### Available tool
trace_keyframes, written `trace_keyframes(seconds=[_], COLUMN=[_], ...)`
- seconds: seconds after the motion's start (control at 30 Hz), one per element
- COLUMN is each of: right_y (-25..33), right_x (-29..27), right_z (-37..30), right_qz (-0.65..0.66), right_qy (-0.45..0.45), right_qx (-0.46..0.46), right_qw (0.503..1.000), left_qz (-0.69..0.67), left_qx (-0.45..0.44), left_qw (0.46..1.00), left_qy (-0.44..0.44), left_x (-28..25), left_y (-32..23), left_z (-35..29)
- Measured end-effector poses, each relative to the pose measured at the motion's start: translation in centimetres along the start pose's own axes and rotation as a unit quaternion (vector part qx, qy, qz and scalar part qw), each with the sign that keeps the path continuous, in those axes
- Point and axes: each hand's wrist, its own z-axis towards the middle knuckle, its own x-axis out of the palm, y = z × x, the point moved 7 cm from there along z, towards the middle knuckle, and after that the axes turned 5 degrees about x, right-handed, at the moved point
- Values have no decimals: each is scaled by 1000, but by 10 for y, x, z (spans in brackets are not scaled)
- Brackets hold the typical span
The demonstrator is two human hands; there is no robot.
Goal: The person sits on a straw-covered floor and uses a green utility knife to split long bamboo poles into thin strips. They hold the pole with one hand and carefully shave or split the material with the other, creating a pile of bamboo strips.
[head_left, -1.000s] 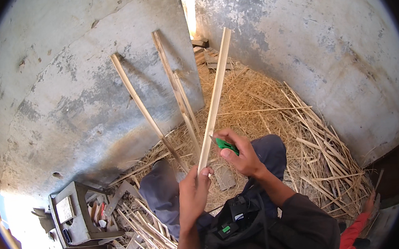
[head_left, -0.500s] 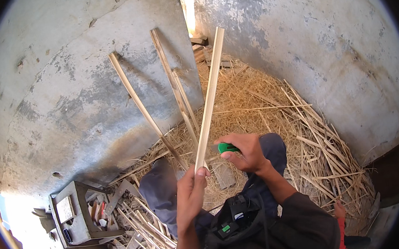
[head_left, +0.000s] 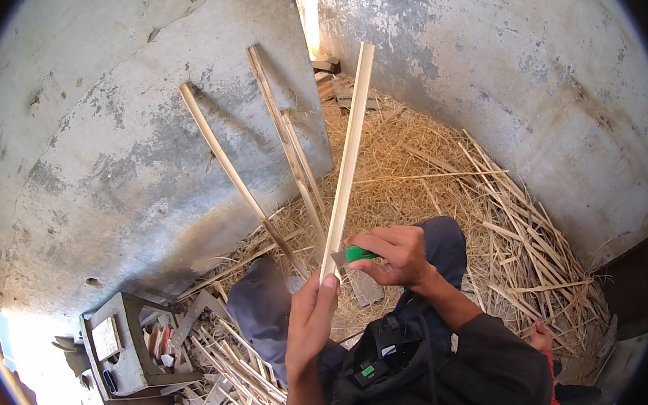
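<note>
1. Strip (head_left: pixel 351 139): long, straight and pale, wood-like, its smooth face marked by lengthwise lines; it slants upward in front of the person, lower end in the left hand, and serves as landmark below.
2. Left hand (head_left: pixel 312 318): fingers clamped round the strip's lower end, thumb laid along its face.
3. Right hand (head_left: pixel 396 254): just right of the strip's lower part, fingers curled tight on the knife.
4. Knife (head_left: pixel 360 254): rounded green handle, flat grey blade pointing left, its tip at the strip just above the left thumb.
5. Slats (head_left: pixel 231 168): left of the strip, slender and straight, some browner and rougher, leaning against the left wall (head_left: pixel 123 66), whose grey-white surface is stained, cracked and pitted.
6. Shavings (head_left: pixel 403 147): behind the strip and to its right, a golden mat of fine, tangled curls.
7. Sticks (head_left: pixel 549 253): well right of the strip, thin, split and straw-coloured, heaped crisscross near the flaking right wall (head_left: pixel 527 72).
8. Box (head_left: pixel 136 379): well left of the strip's lower end, angular, grey and worn, open-sided, with small odds and ends inside.
9. Co-worker's hand (head_left: pixel 539 336): far to the strip's lower right, beside a red sleeve; its finger state I cannot tell.
</note>
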Motion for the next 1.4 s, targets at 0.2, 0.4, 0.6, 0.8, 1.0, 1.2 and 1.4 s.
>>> trace_keyframes(seconds=[0.2,0.4,0.6,0.8,1.0,1.2,1.4], right_y=[4,4,-5,-102,-120,-59,-19], right_x=[-4,-5,-10,-63,-75,-14,16], right_z=[1,-2,-3,14,15,0,-10], right_qz=[-32,-49,-39,-83,53,134,140], right_qy=[-21,-27,-45,-205,-142,-8,66], right_qx=[-9,-14,5,158,223,130,8], right_qw=[999,998,998,962,963,982,988], left_qz=[0,11,61,99,44,-38,-11], left_qx=[4,12,3,-100,-119,-138,-86], left_qw=[1000,1000,998,987,991,989,996], left_qy=[-4,8,6,79,39,30,27], left_x=[1,-3,-4,-10,-24,-22,-15], left_y=[0,5,5,58,60,48,36], left_z=[-1,-6,-14,-50,-57,-41,-29])
